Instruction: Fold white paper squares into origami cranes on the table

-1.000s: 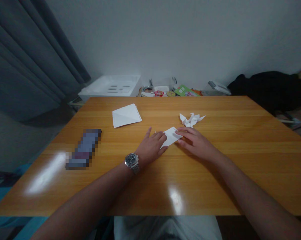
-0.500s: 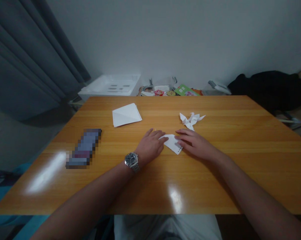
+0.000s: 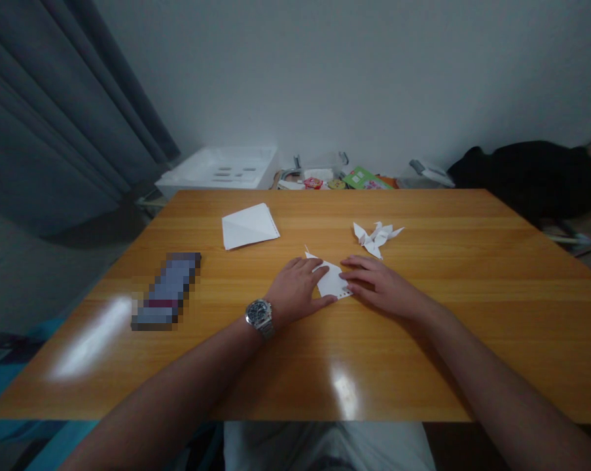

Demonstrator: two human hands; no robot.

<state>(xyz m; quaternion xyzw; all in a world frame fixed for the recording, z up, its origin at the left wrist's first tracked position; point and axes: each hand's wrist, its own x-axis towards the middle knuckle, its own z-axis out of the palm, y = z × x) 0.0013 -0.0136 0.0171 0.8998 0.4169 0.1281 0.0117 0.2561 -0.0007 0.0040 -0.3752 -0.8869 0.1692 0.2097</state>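
Observation:
A small folded piece of white paper (image 3: 331, 282) lies on the wooden table (image 3: 295, 366) between my hands, a row of punched holes along its near edge. My left hand (image 3: 299, 288), with a metal watch (image 3: 258, 314) at the wrist, rests over the paper's left side, fingers spread and thumb by the near edge. From the right, my right hand (image 3: 376, 284) touches the paper with its fingertips, fingers stretched out and slightly apart. Part of the paper is hidden under the left fingers. Just beyond my right hand sit folded white paper cranes (image 3: 377, 237).
Sheets of white paper (image 3: 250, 226) are stacked at the back left. A phone, blurred out (image 3: 170, 288), lies on the left side. Behind the table are a white foam box (image 3: 221, 167), a green packet (image 3: 364, 178) and a black cloth (image 3: 531, 176).
The folded paper has turned and shifted slightly left, so its holed edge now faces me. My left thumb has spread out toward the near edge; my right hand has barely moved.

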